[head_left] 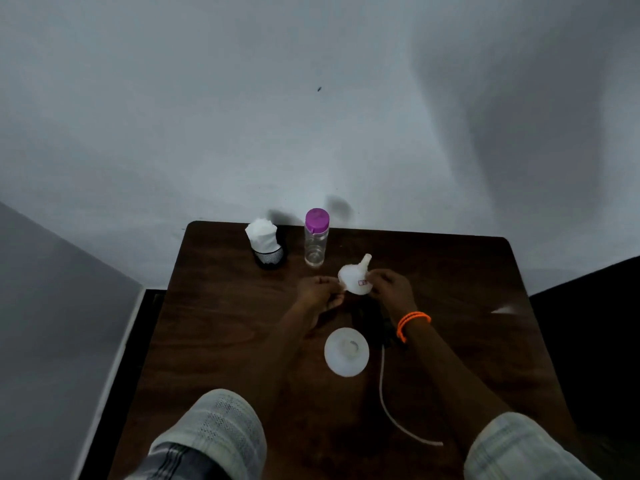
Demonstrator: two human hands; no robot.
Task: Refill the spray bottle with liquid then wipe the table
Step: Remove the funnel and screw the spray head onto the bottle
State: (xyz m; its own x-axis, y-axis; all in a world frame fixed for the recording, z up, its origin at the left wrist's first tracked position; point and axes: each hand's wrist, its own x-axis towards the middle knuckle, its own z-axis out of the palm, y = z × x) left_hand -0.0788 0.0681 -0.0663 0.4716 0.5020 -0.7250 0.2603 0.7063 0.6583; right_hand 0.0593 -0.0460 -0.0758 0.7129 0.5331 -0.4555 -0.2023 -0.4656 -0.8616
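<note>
Nearest on the table (214,341) lies a white tube (384,403), and just beyond it stands the spray bottle (346,351), open at the top, its neck bare. Past that, both hands hold a white funnel (356,280) in the air, the left hand (320,292) pinching its rim and the right hand (391,287) gripping the other side. At the far edge stand a purple-capped bottle (316,237) with little liquid and a cup of tissues (265,242). Filling seems not yet begun; wiping remains
</note>
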